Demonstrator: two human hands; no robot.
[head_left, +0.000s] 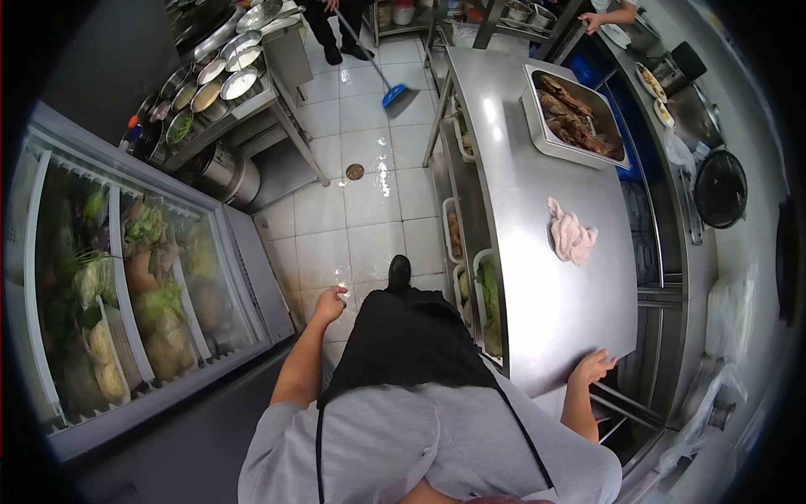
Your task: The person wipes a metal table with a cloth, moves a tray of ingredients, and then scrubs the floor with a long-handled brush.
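My left hand (331,305) hangs beside my black apron, its fingers curled in and nothing visible in them. It is over the tiled floor, between me and the glass-doored fridge (243,260). At the near right corner of the steel table (537,311), my right hand (594,367) rests with fingers stretched out along the edge, holding nothing. Farther up on the tabletop lies a crumpled pale pink cloth (572,235). Beyond the cloth stands a deep metal tray (579,155) with dark browned pieces of food, apparently meat.
Vegetables (155,286) fill the fridge at left. Bins of greens (487,307) sit under the table. Metal bowls (207,96) crowd a counter at upper left. Ahead, a person holds a blue broom (395,95); another person's hand (590,23) shows at upper right. The floor looks wet.
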